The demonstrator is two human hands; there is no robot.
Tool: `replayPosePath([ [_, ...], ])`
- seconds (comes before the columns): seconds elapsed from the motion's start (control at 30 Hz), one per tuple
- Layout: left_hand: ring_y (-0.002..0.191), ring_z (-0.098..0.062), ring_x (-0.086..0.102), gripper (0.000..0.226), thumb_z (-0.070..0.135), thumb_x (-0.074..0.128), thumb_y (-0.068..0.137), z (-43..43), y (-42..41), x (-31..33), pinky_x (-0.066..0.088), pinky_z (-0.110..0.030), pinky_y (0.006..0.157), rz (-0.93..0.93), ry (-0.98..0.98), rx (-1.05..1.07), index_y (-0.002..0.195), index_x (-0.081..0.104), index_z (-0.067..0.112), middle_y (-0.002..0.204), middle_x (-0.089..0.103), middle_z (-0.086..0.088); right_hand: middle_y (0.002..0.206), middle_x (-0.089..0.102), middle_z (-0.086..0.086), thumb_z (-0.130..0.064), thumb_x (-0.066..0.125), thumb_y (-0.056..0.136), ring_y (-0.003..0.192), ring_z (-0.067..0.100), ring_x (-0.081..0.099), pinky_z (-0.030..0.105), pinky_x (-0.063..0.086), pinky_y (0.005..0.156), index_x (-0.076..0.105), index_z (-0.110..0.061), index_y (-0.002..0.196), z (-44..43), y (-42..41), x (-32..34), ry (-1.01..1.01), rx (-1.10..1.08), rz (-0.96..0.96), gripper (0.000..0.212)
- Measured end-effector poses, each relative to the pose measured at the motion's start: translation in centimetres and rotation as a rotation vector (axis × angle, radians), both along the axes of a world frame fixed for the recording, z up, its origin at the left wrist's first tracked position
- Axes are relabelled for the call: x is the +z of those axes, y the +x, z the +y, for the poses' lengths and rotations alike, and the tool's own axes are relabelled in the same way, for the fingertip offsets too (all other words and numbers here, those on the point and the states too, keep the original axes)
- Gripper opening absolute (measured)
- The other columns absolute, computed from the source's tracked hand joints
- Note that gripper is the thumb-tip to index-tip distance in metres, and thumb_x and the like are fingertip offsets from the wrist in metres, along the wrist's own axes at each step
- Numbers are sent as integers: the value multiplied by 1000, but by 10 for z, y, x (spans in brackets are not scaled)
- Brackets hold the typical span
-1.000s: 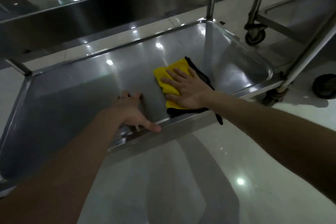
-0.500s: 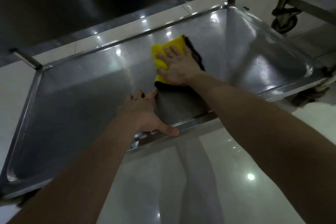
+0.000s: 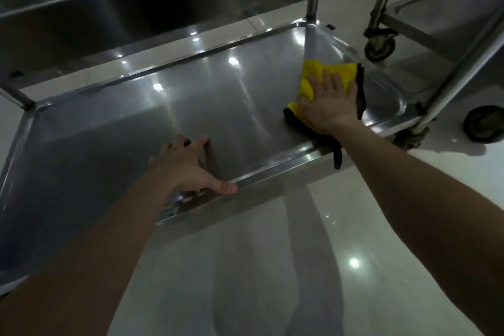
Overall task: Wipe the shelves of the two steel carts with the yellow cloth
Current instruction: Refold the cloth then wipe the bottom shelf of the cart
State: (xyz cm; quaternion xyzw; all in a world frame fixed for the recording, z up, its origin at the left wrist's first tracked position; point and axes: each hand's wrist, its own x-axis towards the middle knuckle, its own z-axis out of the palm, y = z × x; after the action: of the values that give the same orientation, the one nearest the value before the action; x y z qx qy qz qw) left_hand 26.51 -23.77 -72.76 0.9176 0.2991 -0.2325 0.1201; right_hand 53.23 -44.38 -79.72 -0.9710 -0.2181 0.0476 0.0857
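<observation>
The yellow cloth, black underneath with a black loop hanging over the rim, lies near the right end of the lower steel cart shelf. My right hand presses flat on the cloth with straight fingers. My left hand rests on the shelf's near rim, fingers spread inside the tray and thumb along the edge. Part of the cloth is hidden under my right palm.
The same cart's upper shelf overhangs at the top. A second steel cart with castor wheels stands to the right. Another wheel is at the right edge. Glossy pale floor lies below.
My right hand has slid the cloth from the shelf's middle toward its right end. My left hand stays on the near rim.
</observation>
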Motion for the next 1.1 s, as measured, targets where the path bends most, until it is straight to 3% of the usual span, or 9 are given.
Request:
replayPosePath([
  [0.17,155,-36,34,142,78,93,52,-22,15,15,36,-39,122,31,-1,-49,166,30,23,167,36,-17,180,-2,-10,-79,18,97,166,15,-3,57,-5,131,7,-46,169,0,-64,3,-37,546,-35,81],
  [0.23,155,-33,36,139,81,89,55,-41,26,15,36,-36,120,-27,1,-92,164,34,16,168,37,-16,180,-3,-12,-82,19,96,166,13,-5,55,-7,132,8,-47,170,-4,-75,5,-34,611,-26,82],
  [0.4,164,-35,16,150,94,72,64,-77,49,-2,27,-47,130,-20,20,-97,170,16,4,177,17,-19,180,-4,-10,-66,30,107,166,14,-7,54,-6,132,11,-44,170,-6,-76,8,-48,640,-30,70],
  [0.57,165,-34,14,156,103,63,56,-71,47,-12,24,-46,132,-21,31,-73,172,10,13,179,8,-12,180,7,-13,-59,32,104,166,11,0,42,-3,134,17,-46,169,-42,-31,12,-11,766,5,68],
  [0.63,165,-33,12,155,105,59,56,-69,45,-15,22,-47,132,-35,44,-70,173,9,17,180,5,-9,180,8,-11,-57,38,107,166,13,2,42,-2,133,15,-46,169,-60,3,13,-44,672,-23,67],
  [0.77,167,-25,2,149,110,50,56,-67,40,-22,14,-53,131,-69,47,-61,173,3,30,181,-5,2,181,8,-5,-68,32,103,167,19,3,52,-3,133,17,-47,168,-67,53,8,2,219,-37,70],
  [0.9,167,-23,2,148,115,36,53,-67,36,-26,15,-58,130,-95,99,-62,172,1,36,181,-5,6,180,8,8,-67,24,102,166,32,3,67,-5,128,18,-28,171,5,37,-2,40,-54,-63,80],
  [0.97,167,-23,3,148,116,33,52,-66,37,-26,16,-58,129,-99,110,-65,172,1,36,181,-4,6,180,8,9,-64,27,107,166,31,4,68,-2,128,16,-27,172,47,19,2,36,63,-69,76],
  [1.1,166,-23,4,148,117,29,51,-63,36,-27,18,-58,127,-96,129,-73,172,-2,37,181,-5,6,180,10,-4,-64,29,106,166,18,5,56,-2,132,20,-39,170,92,-21,7,9,614,-29,69],
])
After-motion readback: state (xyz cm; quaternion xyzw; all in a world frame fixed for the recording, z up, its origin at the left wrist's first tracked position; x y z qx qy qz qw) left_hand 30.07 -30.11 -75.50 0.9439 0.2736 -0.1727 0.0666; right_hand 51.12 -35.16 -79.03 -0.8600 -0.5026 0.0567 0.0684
